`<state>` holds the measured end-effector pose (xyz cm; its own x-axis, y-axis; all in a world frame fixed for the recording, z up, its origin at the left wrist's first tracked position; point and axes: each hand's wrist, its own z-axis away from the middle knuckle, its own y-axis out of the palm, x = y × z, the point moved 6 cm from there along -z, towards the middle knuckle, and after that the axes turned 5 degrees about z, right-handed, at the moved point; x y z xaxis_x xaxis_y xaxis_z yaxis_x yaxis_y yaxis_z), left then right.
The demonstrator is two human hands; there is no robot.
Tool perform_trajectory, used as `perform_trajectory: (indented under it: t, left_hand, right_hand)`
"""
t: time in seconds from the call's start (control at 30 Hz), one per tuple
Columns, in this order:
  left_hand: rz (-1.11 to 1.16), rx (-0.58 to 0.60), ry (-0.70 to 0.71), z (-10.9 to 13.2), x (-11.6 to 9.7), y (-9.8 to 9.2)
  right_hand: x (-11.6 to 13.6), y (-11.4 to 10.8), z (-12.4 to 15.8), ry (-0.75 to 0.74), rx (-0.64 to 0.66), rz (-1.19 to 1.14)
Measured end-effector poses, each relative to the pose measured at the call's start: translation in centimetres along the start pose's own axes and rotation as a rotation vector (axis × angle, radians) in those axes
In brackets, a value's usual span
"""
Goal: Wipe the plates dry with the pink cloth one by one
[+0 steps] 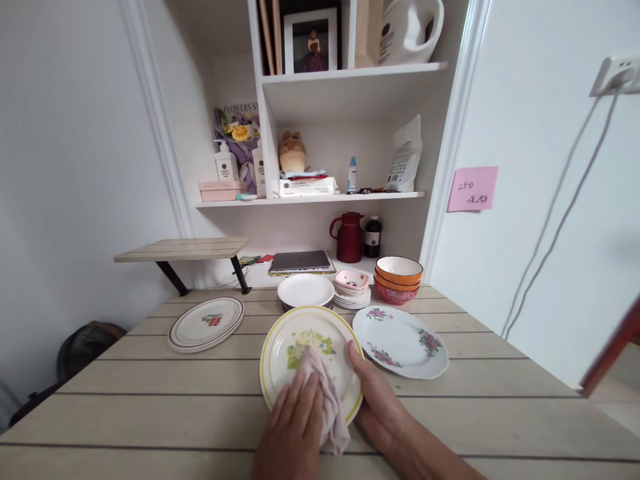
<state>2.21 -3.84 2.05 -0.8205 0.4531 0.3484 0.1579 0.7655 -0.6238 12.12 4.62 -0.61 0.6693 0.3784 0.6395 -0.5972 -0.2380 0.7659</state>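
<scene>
Plate (306, 337), 1, yellow-rimmed, tilted over the counter (190, 413): right hand (377, 399), fingers clamped on its right edge. Cloth (329, 403), 1, pale pink, against the plate's face: left hand (295, 417) laid over it, fingers together; whether they pinch it, cannot tell. Floral platter (400, 341), 1, on the counter, right.

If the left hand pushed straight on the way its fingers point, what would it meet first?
The pink cloth, lying right against the left hand, then likely the yellow-rimmed plate; depth beyond its far rim is unclear.
</scene>
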Motion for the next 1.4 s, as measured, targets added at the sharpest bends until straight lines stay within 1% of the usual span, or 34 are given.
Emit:
perform_trajectory:
  t: [0.1, 0.17, 0.27, 0.37, 0.47, 0.6, 0.73, 0.83, 0.9, 0.97, 1.07, 1.13, 1.2, 1.27, 1.4]
  left_hand:
    - [0.057, 0.013, 0.043, -0.7, -1.1, 0.1]
    - [0.053, 0.023, 0.068, -0.9, -1.4, 0.0]
    - [0.013, 0.043, 0.086, -0.5, -0.7, -0.7]
    - [-0.058, 0.055, 0.097, 0.8, 1.0, -1.5]
    - [-0.099, 0.108, 0.03, 2.2, 2.9, -1.8]
    - [-0.087, 0.195, -0.085, 2.9, 4.3, -1.0]
    - [-0.093, 0.256, -0.222, 2.0, 5.8, 0.0]
    - [-0.057, 0.296, -0.283, 0.3, 6.5, 0.6]
    - [0.002, 0.315, -0.303, -1.3, 6.4, 0.9]
    - [0.082, 0.33, -0.306, -3.0, 5.6, 1.2]
    - [0.244, 0.365, -0.272, -5.3, 3.6, 1.7]
    - [0.35, 0.391, -0.244, -6.2, 2.4, 2.0]
    - [0.428, 0.418, -0.239, -6.5, 1.7, 2.1]
    - [0.484, 0.446, -0.248, -6.5, 1.6, 1.9]
    - [0.549, 0.465, -0.238, -5.9, 1.8, 1.2]
  right_hand:
    - [-0.2, 0.1, 0.2, 0.035, 0.004, 0.012]
    - [-0.1, 0.0, 0.3, 0.04, -0.001, 0.01]
    - [0.1, -0.2, 0.2, 0.022, -0.004, 0.002]
    - [0.4, -0.8, 0.0, 0.0, -0.043, 0.008]
    - [0.5, -1.1, 0.0, -0.022, -0.078, 0.015]
    - [-0.1, -0.3, 0.3, 0.031, -0.005, 0.015]
    - [-0.7, 0.6, 0.6, 0.05, 0.061, 0.03]
    - [-0.9, 0.8, 0.7, 0.065, 0.073, 0.029]
    - [-1.0, 0.8, 0.7, 0.073, 0.076, 0.032]
    - [-1.1, 0.9, 0.7, 0.079, 0.09, 0.036]
    - [-1.4, 1.1, 0.8, 0.111, 0.111, 0.005]
    - [-1.5, 1.3, 0.9, 0.147, 0.134, -0.038]
    - [-1.5, 1.5, 1.0, 0.203, 0.173, -0.08]
    - [-1.6, 1.6, 1.1, 0.244, 0.196, -0.114]
    - [-1.5, 1.6, 1.1, 0.268, 0.179, -0.148]
